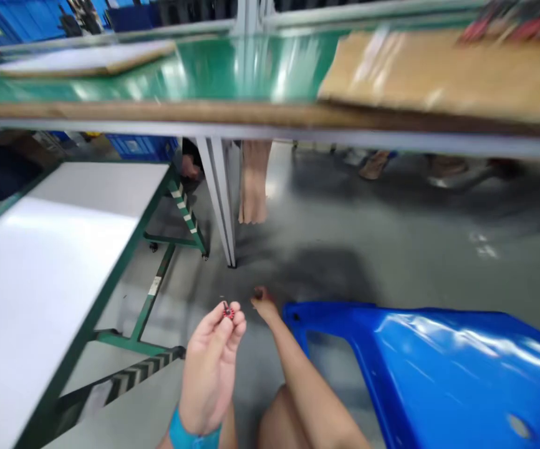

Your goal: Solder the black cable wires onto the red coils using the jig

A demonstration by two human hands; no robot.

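My left hand [214, 355], with a blue band at the wrist, is raised over the floor. Its thumb and fingertips pinch a small round red-and-black coil [228, 312]. To the right and lower down, my right hand [264, 304] reaches toward the grey floor at the end of an outstretched arm. The fingers there look curled inward; whatever lies between them is too small and blurred to make out.
A green-topped workbench [251, 68] crosses the top, bearing cardboard [438, 75] at right. Its metal leg [218, 206] stands ahead. At left is a white-topped cart [64, 249] with a green frame. A blue plastic stool [438, 355] stands at right. People's feet show beyond.
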